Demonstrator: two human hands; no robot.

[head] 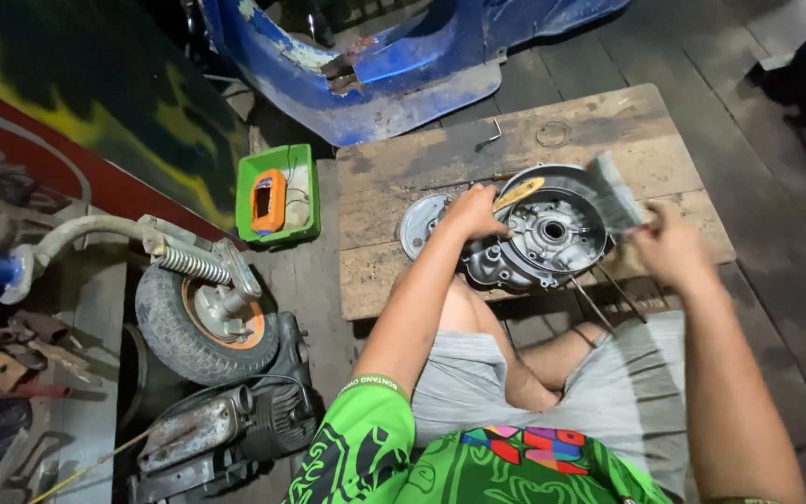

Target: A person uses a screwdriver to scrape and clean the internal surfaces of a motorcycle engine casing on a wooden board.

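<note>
A grey metal engine case [543, 233] lies on a worn wooden board [515, 149] in front of my knees. My left hand [473, 213] grips the case's left rim and steadies it. My right hand [669, 247] is shut on a paintbrush [613, 191] whose wide bristles sit blurred over the case's right edge. A yellow-handled tool [518, 192] rests on the case's top rim. A round metal disc [419, 224] lies just left of the case.
A green tray [278, 191] with an orange meter stands left of the board. A small wheel with fork and spring [202, 313] and an engine part [226, 425] lie at left. A blue scooter body [394, 65] sits behind. Thin rods [599, 299] hang off the board.
</note>
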